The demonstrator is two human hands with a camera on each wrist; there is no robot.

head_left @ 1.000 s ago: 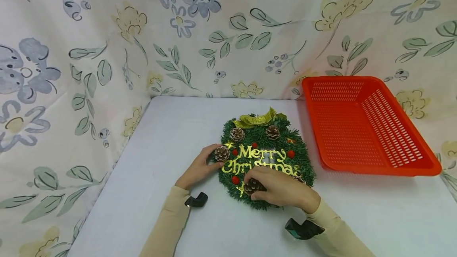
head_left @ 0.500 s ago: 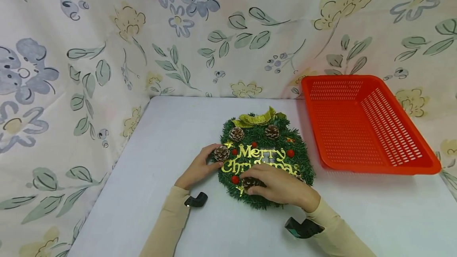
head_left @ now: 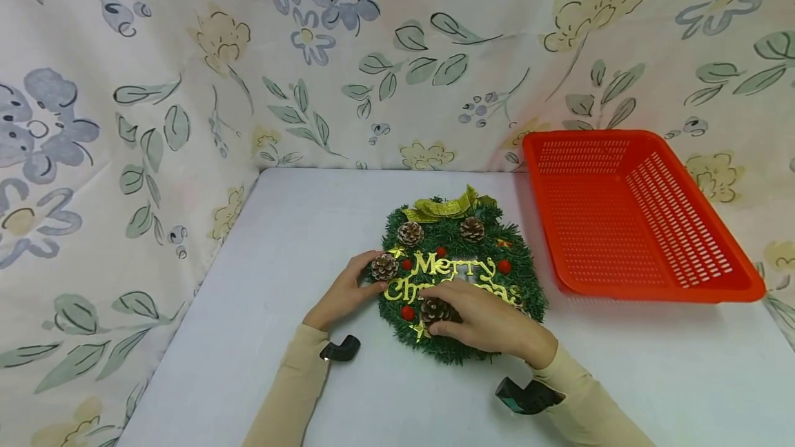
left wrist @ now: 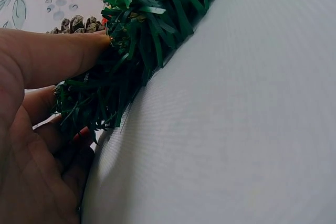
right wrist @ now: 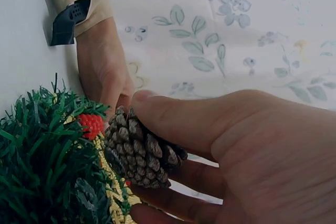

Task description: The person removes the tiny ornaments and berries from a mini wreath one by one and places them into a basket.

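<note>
A green tinsel wreath (head_left: 529, 281) with gold "Merry Christmas" lettering (head_left: 447, 266) lies flat on the white table. My left hand (head_left: 349, 293) grips its left edge beside a pine cone (head_left: 384, 267); in the left wrist view the thumb (left wrist: 68, 53) lies over the wreath and the other fingers curl at its outer side. With my right hand (head_left: 493, 323) I hold another pine cone (right wrist: 139, 153) at the wreath's lower part, between thumb and fingers. The hand covers part of the lettering. Whether this cone is fixed to the wreath cannot be told.
A red plastic basket (head_left: 652, 290) with perforated walls stands to the right of the wreath. More pine cones (head_left: 473, 229), red balls (head_left: 504, 267) and a gold ribbon bow (head_left: 441, 208) decorate the wreath. A floral curtain (head_left: 397, 54) hangs behind and at the left of the table (head_left: 298, 226).
My right hand's fingers have shifted slightly up and left around the pine cone, which has turned a little. The left hand and the wreath stay in place.
</note>
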